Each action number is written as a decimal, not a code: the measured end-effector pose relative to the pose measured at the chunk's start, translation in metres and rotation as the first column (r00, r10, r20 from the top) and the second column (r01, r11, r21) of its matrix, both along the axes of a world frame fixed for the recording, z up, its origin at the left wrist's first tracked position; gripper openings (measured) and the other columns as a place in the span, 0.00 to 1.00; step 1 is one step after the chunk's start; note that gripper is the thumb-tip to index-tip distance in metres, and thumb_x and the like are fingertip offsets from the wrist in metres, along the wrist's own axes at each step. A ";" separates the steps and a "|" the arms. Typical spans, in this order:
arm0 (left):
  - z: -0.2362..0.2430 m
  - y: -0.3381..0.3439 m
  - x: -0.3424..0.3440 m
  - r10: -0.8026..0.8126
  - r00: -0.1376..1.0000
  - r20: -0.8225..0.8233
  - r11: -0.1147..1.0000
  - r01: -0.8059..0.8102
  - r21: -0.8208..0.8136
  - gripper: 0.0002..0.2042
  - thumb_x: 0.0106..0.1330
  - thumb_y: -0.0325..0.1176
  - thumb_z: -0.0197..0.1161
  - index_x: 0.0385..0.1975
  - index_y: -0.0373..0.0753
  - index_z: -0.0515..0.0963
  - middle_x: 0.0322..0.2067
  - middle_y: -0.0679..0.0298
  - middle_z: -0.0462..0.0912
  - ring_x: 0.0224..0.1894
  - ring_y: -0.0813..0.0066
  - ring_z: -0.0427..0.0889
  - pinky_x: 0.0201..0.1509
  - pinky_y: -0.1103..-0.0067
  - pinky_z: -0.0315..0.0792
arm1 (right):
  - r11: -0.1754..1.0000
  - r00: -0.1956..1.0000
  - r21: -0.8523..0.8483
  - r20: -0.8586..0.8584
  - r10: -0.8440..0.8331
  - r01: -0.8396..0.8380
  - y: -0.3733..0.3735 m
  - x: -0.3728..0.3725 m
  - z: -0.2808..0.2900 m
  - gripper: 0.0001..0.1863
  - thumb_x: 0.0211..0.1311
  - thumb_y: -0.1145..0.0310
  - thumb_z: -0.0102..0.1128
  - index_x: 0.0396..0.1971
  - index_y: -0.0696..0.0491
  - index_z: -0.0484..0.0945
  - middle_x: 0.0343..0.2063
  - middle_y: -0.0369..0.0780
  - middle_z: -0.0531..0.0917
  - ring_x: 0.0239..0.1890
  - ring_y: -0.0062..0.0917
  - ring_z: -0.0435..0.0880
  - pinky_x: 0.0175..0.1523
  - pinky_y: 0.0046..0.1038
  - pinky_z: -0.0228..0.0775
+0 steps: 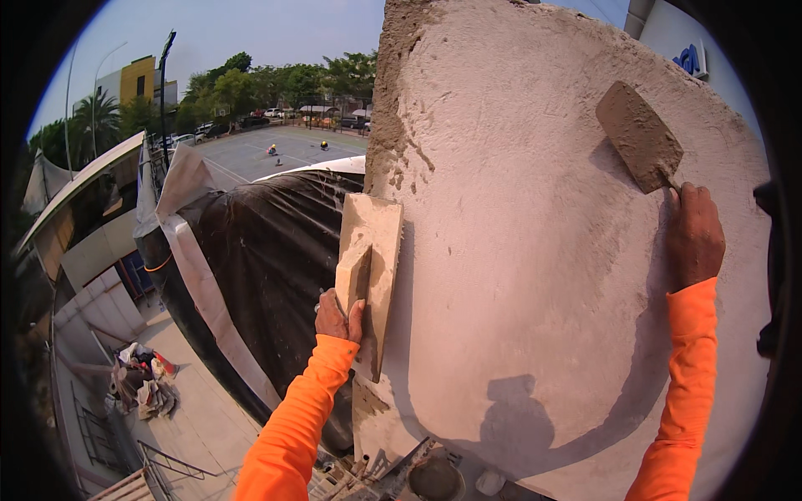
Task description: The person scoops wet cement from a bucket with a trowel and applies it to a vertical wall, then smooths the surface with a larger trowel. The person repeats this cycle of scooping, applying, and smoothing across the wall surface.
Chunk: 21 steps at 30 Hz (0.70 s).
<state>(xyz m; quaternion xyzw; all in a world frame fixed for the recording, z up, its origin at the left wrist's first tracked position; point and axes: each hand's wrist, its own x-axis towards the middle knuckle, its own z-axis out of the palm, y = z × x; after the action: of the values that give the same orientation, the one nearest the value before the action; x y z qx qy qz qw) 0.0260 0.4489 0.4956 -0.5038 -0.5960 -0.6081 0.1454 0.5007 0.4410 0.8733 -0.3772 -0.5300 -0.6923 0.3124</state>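
My left hand (338,317) grips a pale plastering float (376,242) by its handle, held upright at the left edge of the plastered wall (510,250). My right hand (693,230) is closed on the handle of a trowel (637,132), its mortar-smeared blade tilted against or close to the upper right of the wall; contact is unclear. Darker, rough mortar runs down the wall's upper left edge. Shadows of my head and arms fall across the smooth, pale surface.
Dark sheeting (267,250) with a pale strip hangs left of the wall. Below are a bucket (434,476), metal railings (180,468) and piled sacks (154,397) on a lower floor (192,367). Beyond lies a court (225,149) with two small figures, trees and buildings.
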 end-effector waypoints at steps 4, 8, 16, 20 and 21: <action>0.024 0.065 0.022 0.049 0.998 0.034 0.993 -0.052 0.102 0.27 0.70 0.46 0.67 0.58 0.33 0.66 0.44 0.43 0.78 0.43 0.37 0.80 0.46 0.56 0.75 | 1.000 0.999 -0.018 -0.051 -0.011 0.011 0.001 -0.001 -0.001 0.09 0.69 0.64 0.65 0.42 0.50 0.78 0.33 0.36 0.79 0.32 0.28 0.82 0.37 0.29 0.81; 0.056 0.095 0.026 0.025 0.993 0.117 0.974 -0.050 0.221 0.28 0.70 0.47 0.66 0.59 0.32 0.66 0.44 0.43 0.80 0.43 0.38 0.80 0.47 0.57 0.75 | 0.998 0.997 -0.006 -0.048 0.068 -0.068 0.006 0.002 -0.001 0.09 0.69 0.64 0.64 0.43 0.51 0.78 0.34 0.37 0.80 0.34 0.31 0.83 0.38 0.32 0.80; 0.214 0.116 -0.010 -0.003 0.997 0.076 0.955 -0.020 0.295 0.26 0.69 0.47 0.67 0.55 0.33 0.68 0.41 0.42 0.82 0.42 0.36 0.82 0.45 0.56 0.76 | 0.986 0.985 0.020 -0.042 0.169 -0.168 0.016 0.014 0.001 0.10 0.71 0.67 0.63 0.47 0.53 0.78 0.39 0.40 0.84 0.38 0.37 0.86 0.41 0.33 0.80; 0.182 0.101 0.008 0.010 0.999 0.052 0.964 -0.023 0.266 0.27 0.69 0.48 0.67 0.56 0.34 0.67 0.42 0.42 0.82 0.42 0.37 0.82 0.45 0.56 0.76 | 0.985 0.985 -0.030 -0.034 0.167 -0.168 0.017 0.020 0.003 0.10 0.71 0.68 0.63 0.48 0.53 0.78 0.40 0.41 0.85 0.39 0.39 0.86 0.41 0.33 0.79; 0.153 0.092 0.017 -0.037 0.998 0.059 0.972 0.023 0.234 0.28 0.70 0.48 0.66 0.58 0.34 0.67 0.42 0.42 0.82 0.43 0.37 0.82 0.46 0.56 0.76 | 0.984 0.984 -0.031 -0.017 0.176 -0.177 0.017 0.021 0.004 0.10 0.71 0.68 0.63 0.48 0.53 0.78 0.40 0.41 0.85 0.39 0.39 0.86 0.41 0.33 0.79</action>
<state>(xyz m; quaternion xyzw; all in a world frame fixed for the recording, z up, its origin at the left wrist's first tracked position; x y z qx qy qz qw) 0.0429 0.5414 0.6485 -0.4729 -0.5172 -0.6915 0.1754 0.5218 0.4576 0.8769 -0.3385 -0.5701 -0.6507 0.3701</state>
